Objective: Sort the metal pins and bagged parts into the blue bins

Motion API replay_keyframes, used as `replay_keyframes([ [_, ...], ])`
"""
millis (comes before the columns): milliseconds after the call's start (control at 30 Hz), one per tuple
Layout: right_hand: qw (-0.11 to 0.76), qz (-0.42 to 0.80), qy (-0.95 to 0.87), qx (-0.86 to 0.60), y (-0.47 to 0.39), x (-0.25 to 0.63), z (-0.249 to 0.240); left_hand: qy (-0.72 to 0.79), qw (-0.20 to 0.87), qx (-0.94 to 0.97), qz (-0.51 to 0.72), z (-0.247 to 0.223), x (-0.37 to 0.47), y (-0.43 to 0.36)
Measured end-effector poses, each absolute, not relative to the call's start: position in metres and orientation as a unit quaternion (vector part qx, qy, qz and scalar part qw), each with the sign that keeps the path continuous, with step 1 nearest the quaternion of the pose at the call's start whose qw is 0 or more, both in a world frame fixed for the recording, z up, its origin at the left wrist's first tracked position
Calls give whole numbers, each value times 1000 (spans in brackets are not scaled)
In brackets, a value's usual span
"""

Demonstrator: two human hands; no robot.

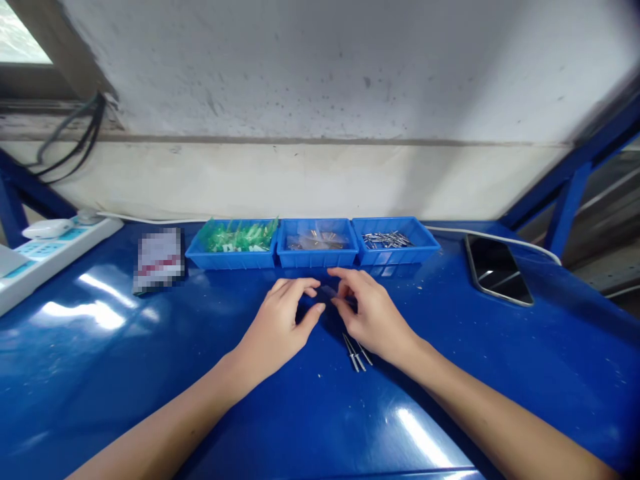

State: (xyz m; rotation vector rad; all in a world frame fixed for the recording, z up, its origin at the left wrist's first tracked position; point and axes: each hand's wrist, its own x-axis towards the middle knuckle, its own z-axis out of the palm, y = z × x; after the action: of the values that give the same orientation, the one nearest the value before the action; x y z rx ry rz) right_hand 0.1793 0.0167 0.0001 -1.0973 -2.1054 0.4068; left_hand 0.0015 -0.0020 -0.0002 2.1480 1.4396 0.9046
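Observation:
My right hand (373, 310) is closed in a pinch on what looks like a small clear plastic bag (329, 291), its index finger stretched out above. Most of the bag is hidden by the fingers and hard to make out against the blue table. Facing it, my left hand (287, 313) is open, thumb and fingers apart, with nothing between them, just left of the bag. Several silver blind rivets (357, 357) with thin pins lie on the table under my right wrist.
Three blue bins stand along the wall: one with green bags (235, 237), one with clear bags (317, 240), one with loose rivets (387, 240). A phone (499, 270) lies right; a blurred packet (159, 260) and a white power strip (55, 253) are left on the blue table (225, 427).

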Motion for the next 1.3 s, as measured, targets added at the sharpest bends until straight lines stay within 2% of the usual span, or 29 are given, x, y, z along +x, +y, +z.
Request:
replay_keyframes([
  [200,456,144,-803,-356,12,183,13,522,502,579,374,11,1,-2],
  [333,453,110,-823,-323,7,182,15,478,583,539,376,15,-1,0],
  [433,443,93,-827,-334,4,180,13,470,597,511,402,15,-2,0],
  [500,433,98,-819,-363,3,180,12,476,578,501,434,14,-4,0],
  [600,416,143,-796,-416,5,180,14,493,494,557,450,15,-5,-1],
  [833,391,361,-744,-405,5,175,24,428,162,788,412,16,-1,-10],
  [933,411,353,-732,-414,3,172,22,434,129,794,405,16,0,-12],
  [1000,435,328,-728,-417,2,172,20,474,168,771,391,17,0,-11],
  [1100,476,272,-731,-407,2,174,19,525,308,698,377,21,-3,-7],
  [1200,499,217,-751,-373,3,176,18,515,470,595,400,23,-4,-4],
  [1300,494,197,-773,-347,3,178,17,489,549,549,397,22,-3,-4],
])
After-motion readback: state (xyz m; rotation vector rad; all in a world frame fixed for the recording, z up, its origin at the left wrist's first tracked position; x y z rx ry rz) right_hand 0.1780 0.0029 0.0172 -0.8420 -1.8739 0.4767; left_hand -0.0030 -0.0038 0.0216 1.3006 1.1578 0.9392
